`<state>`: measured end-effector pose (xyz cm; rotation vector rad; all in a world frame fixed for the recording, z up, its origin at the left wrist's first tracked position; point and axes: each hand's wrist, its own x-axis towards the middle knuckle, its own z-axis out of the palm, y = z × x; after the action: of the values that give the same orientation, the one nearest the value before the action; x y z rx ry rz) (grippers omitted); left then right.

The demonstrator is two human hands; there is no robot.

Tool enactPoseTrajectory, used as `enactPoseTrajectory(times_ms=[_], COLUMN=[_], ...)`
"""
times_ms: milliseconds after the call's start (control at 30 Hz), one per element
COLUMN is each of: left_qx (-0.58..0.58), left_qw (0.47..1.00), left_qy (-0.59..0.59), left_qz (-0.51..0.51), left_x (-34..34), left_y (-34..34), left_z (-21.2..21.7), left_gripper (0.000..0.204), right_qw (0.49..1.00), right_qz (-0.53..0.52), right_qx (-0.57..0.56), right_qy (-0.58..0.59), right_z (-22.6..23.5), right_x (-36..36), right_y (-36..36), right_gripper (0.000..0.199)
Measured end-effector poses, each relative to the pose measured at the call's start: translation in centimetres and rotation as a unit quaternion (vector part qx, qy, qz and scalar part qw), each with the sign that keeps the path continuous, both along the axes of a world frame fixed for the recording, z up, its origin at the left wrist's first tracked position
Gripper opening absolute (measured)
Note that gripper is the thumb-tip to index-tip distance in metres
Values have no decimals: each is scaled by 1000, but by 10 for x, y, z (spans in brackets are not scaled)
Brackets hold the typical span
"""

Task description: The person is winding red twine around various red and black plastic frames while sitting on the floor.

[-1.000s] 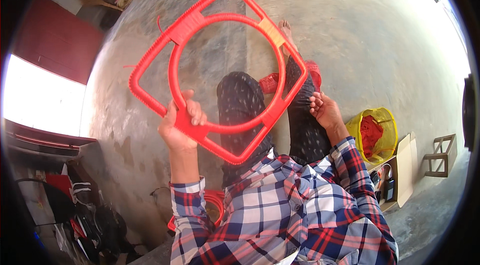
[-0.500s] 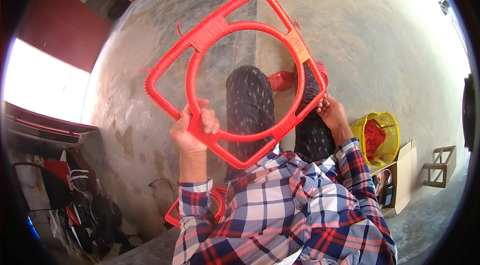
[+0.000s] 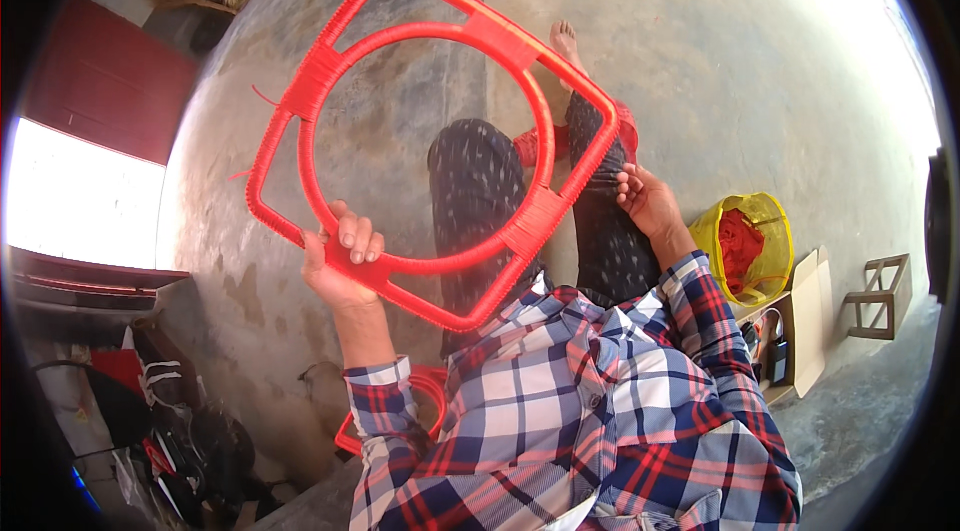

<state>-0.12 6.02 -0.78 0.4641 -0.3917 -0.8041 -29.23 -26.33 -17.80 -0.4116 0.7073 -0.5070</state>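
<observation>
the concrete floor (image 3: 760, 61) is the largest thing in view, grey, mottled and stained, with plenty of open room beyond the red frame on its far and right-hand sides. to the frame's left a dark red wall panel (image 3: 110, 81) meets the floor, and below that sits a dark clutter of bags and cords.

the red frame (image 3: 430, 131) is held up in the air over the person's lap, in front of the dark patterned trousers (image 3: 470, 191). it is a rounded square outer rim with a ring set inside it, both wrapped tight in ribbed red plastic cord, joined by four broad wrapped bands where ring meets rim. it is tilted, one corner low toward the person's chest and the opposite corner high and away, so its long diagonal runs from lower right to upper left. a loose strand of cord sticks out at its left edge.

to the frame's lower right stands a yellow mesh bag (image 3: 745, 251) with red cord inside, and beyond it a small wooden stool (image 3: 880, 296). under the frame's low corner, by the plaid sleeve, part of another red ring (image 3: 425, 396) lies on the floor.

the left hand (image 3: 340, 266) is closed around the frame's lower left rim, fingers curled over the top. the right hand (image 3: 645, 201) rests loosely curled against the frame's right edge, fingertips touching the rim; how firmly it grips cannot be told.
</observation>
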Motion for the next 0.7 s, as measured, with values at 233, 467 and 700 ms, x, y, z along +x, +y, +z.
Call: enactPoseTrajectory(times_ms=[233,467,700], left_qx=[-9,-24,-22], left_qw=[1000,1000,999], left_qy=[-1,11,14], left_qz=[26,17,30], left_x=[3,3,4], left_y=[13,20,20], left_z=[2,0,-5], left_gripper=[54,52,59], right_qw=[1000,1000,1000], right_qz=[-15,-9,2], right_qx=[-1,-2,-11], right_qy=[19,14,5], right_z=[-1,-5,-7], right_x=[-1,-1,-3], right_y=[0,-2,-2], right_gripper=[22,21,21])
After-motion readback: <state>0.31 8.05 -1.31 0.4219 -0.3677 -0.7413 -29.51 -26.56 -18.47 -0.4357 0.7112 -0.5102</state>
